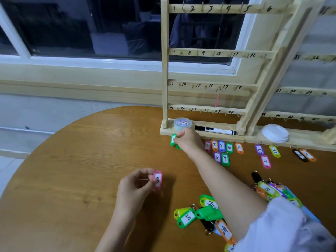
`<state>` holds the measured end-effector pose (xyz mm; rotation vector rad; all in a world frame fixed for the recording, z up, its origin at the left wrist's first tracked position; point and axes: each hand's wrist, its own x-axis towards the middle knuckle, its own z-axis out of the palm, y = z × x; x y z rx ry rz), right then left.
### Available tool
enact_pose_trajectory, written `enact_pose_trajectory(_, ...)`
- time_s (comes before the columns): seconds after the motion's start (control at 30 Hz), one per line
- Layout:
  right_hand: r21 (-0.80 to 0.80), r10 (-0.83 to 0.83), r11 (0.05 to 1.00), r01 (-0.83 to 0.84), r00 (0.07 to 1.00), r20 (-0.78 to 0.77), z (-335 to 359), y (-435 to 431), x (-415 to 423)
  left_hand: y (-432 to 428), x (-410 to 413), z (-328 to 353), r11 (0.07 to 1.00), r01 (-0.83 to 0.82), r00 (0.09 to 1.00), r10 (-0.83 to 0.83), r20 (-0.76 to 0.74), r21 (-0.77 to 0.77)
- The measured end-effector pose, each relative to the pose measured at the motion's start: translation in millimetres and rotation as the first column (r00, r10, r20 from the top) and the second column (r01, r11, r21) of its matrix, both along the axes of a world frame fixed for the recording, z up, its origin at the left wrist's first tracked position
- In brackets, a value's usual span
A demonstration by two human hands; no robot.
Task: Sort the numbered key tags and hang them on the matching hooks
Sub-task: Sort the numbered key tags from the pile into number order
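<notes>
1. Wooden key rack [164, 70] stands at the far side of the tabletop [72, 151]. A tub [182, 124], marker [215, 130] and white lid [275, 132] sit on its base.
2. Right grip [188, 140] pinches a green tag [173, 140] at the base's left end, beside a row of sorted tags [221, 146].
3. Left grip [134, 186] pinches a pink tag [157, 180] over bare wood, left of the loose tag pile [203, 213].
4. Right forearm passes over that pile.

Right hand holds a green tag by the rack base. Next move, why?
Probably lay the green tag flat left of the 7 tag: the right hand pinches it there, and the tags beside it ascend 7, 8, 9, 10, 11. Its number is unreadable.
</notes>
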<state>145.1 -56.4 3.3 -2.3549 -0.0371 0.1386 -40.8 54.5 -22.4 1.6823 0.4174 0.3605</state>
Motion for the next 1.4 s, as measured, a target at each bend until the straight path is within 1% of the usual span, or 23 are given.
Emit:
enact_pose_trajectory(0.13, -0.080, 0.004, 0.997, 0.000, 0.999, 0.045, -1.5, -3.2, -1.4, -2.8, -1.0, 4.6, 1.000, 0.001, 1.000, 0.000, 0.003, -0.024)
enact_pose_trajectory(0.23, -0.061, 0.020, 0.998, -0.014, 0.995, 0.097, 12.5, -22.3, -11.1, -7.1, -3.0, 8.5, 0.999, -0.005, 1.000, 0.005, 0.004, -0.048)
enact_pose_trajectory(0.37, 0.046, 0.122, 0.991, -0.129, 0.984, 0.129, 35.5, -59.2, -47.8, -20.8, -5.1, 19.1, 0.990, 0.003, 1.000, -0.002, 0.009, -0.142)
enact_pose_trajectory(0.47, 0.192, 0.230, 0.952, -0.240, 0.971, 0.071, 40.8, -81.6, -87.7, -35.8, -6.6, 27.8, 0.984, 0.022, 0.999, -0.017, 0.030, -0.176)
enact_pose_trajectory(0.53, 0.292, 0.292, 0.913, -0.284, 0.956, 0.015, 39.9, -93.6, -114.7, -45.5, -8.9, 32.6, 0.981, 0.051, 0.998, -0.043, 0.047, -0.187)
enact_pose_trajectory(0.67, 0.382, 0.317, 0.880, -0.282, 0.948, -0.031, 33.6, -111.3, -150.9, -63.6, -15.6, 40.5, 0.974, 0.112, 0.992, -0.098, 0.079, -0.198)
enact_pose_trajectory(0.9, 0.453, 0.234, 0.868, -0.201, 0.972, -0.017, 29.4, -127.6, -171.5, -82.3, -24.6, 45.4, 0.961, 0.209, 0.977, -0.195, 0.090, -0.181)
enact_pose_trajectory(0.97, 0.505, 0.185, 0.849, -0.156, 0.983, -0.009, 30.6, -134.0, -172.7, -77.4, -26.9, 40.0, 0.979, 0.181, 0.982, -0.176, 0.063, -0.095)
enact_pose_trajectory(1.03, 0.554, 0.130, 0.825, -0.110, 0.992, 0.003, 32.3, -143.2, -173.1, -68.4, -29.6, 31.7, 0.989, 0.137, 0.990, -0.138, 0.019, 0.055)
enact_pose_trajectory(1.1, 0.583, 0.089, 0.809, -0.069, 0.996, -0.006, 31.4, -151.9, -173.6, -60.8, -33.1, 24.0, 0.971, 0.129, 0.992, -0.126, -0.030, 0.200)
enact_pose_trajectory(1.2, 0.567, 0.067, 0.823, -0.039, 0.997, -0.028, 26.9, -158.2, -175.4, -57.8, -38.3, 14.4, 0.896, 0.217, 0.976, -0.193, -0.102, 0.387)
enact_pose_trajectory(1.3, 0.557, 0.069, 0.830, -0.036, 0.997, -0.038, 23.2, -159.6, -176.9, -61.9, -41.8, 7.0, 0.808, 0.299, 0.954, -0.248, -0.166, 0.508)
enact_pose_trajectory(1.33, 0.553, 0.068, 0.832, -0.036, 0.997, -0.037, 22.2, -159.9, -177.1, -63.3, -42.0, 5.5, 0.780, 0.307, 0.952, -0.251, -0.177, 0.546)
enact_pose_trajectory(1.4, 0.544, 0.067, 0.838, -0.037, 0.997, -0.035, 20.8, -160.4, -177.1, -64.7, -41.0, 3.3, 0.753, 0.300, 0.954, -0.249, -0.169, 0.585)
